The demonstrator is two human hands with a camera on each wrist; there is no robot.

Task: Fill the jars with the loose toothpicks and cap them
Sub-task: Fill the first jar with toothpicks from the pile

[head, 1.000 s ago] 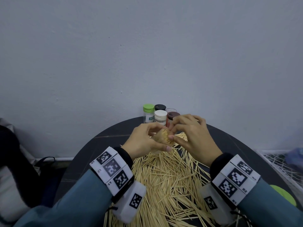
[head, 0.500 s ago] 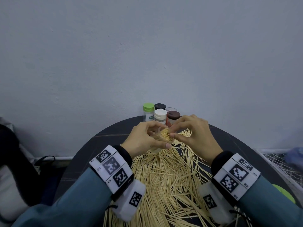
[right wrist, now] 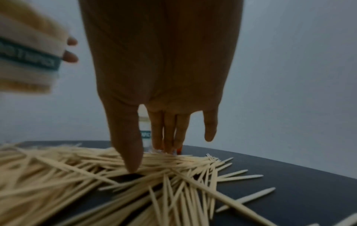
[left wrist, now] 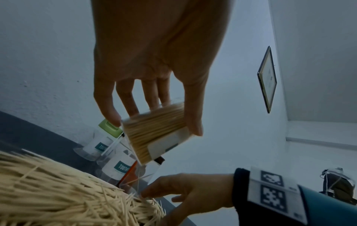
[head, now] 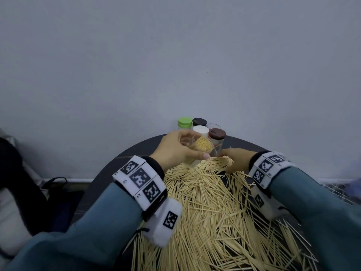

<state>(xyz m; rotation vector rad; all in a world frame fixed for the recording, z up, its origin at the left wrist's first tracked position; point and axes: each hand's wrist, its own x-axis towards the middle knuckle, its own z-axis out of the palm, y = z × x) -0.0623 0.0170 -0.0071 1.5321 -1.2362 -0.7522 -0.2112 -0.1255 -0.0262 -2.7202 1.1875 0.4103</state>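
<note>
Left hand (head: 175,149) fingers grip a tilted, toothpick-packed jar (head: 203,146); right hand (head: 237,160) fingers, extended, touch loose toothpicks (head: 211,208) on the tabletop (head: 121,163).

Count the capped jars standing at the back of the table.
4: green-lidded jar back left, black-lidded jar behind, white-lidded jar in front, brown-lidded jar right. Others may be hidden.

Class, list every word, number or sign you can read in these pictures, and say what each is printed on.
"TOOT", cut off: teal label of the green-lidded jar, left wrist view.
"TOOTH", cut off: teal label of the jar beside it.
Teal band on the jar held in the left hand: letters too blurred to read.
Wrist bands: square black-and-white code marks; small characters unreadable.
Framed picture: too small.
</note>
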